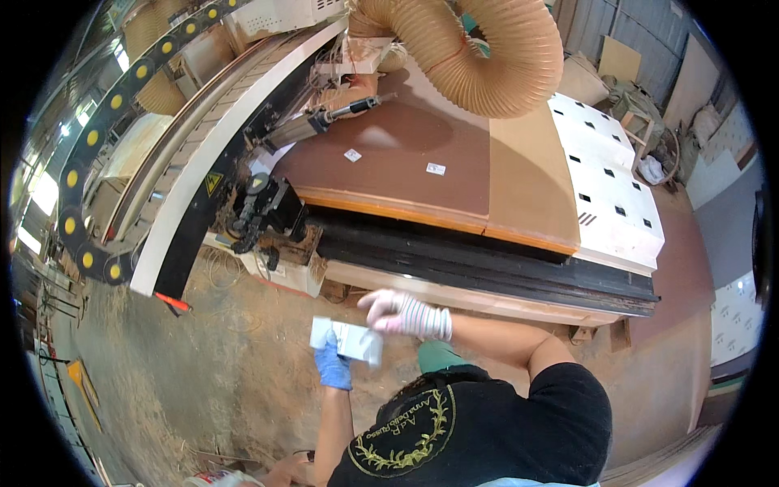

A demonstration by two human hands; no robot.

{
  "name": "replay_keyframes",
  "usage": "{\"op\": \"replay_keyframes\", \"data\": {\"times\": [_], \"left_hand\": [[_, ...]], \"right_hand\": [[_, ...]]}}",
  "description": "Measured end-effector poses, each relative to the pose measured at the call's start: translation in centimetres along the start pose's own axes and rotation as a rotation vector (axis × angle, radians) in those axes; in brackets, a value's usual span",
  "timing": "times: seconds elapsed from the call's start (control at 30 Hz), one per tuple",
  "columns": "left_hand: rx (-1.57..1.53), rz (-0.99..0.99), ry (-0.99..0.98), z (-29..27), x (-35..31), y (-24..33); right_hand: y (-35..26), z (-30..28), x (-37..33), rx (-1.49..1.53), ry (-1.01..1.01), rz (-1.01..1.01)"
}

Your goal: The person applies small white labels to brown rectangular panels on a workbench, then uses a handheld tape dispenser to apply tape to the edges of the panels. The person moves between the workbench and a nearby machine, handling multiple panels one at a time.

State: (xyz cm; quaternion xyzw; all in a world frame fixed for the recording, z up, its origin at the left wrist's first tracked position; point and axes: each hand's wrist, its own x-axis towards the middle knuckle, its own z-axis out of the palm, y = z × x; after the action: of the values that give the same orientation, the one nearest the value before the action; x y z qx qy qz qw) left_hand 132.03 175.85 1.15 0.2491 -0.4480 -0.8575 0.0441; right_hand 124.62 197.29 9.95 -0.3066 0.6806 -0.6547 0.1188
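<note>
My left hand [333, 362], in a blue glove, holds a pale flat bundle [354, 339] that looks like a stack of labels or sheets. Its fingers wrap the bundle from the near side, and the bundle's right end is smeared by motion. Just above that end is my right hand [401, 315], in a white glove with striped cuff and pinkish palm. Its fingers point left, partly bent and apart, with nothing visible between them. Whether it touches the bundle, I cannot tell. Beyond my hands, two small white labels [352, 155] [436, 169] lie on a brown board [389, 183].
The board rests on a long machine bed with black rails [487, 272]. A ribbed tan hose [487, 57] hangs above. At left are a white-and-black gantry beam [195, 154] and a cable chain [71, 178]. A white slotted housing [608, 195] stands right; sawdust covers the floor [195, 365].
</note>
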Motion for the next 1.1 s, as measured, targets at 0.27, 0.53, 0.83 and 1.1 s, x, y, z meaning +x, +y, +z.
{"op": "replay_keyframes", "data": {"times": [0.27, 0.53, 0.83, 1.1], "left_hand": [[0.149, 0.075, 0.07, 2.0, 6.3, -1.4], [0.203, 0.014, 0.298, 7.1, 13.0, -5.7], [0.505, 0.235, 0.393, 13.1, 14.9, -3.8], [0.391, 0.417, 0.504, 13.7, 17.0, 1.1]], "right_hand": [[16.1, -31.6, 19.1, -0.052, 1.016, 0.263], [28.9, -53.8, 34.1, -0.804, 1.076, 0.541], [33.0, -51.7, 37.2, -1.746, 0.472, 0.284], [33.6, -51.8, 30.8, -1.619, 0.371, 0.104]]}}
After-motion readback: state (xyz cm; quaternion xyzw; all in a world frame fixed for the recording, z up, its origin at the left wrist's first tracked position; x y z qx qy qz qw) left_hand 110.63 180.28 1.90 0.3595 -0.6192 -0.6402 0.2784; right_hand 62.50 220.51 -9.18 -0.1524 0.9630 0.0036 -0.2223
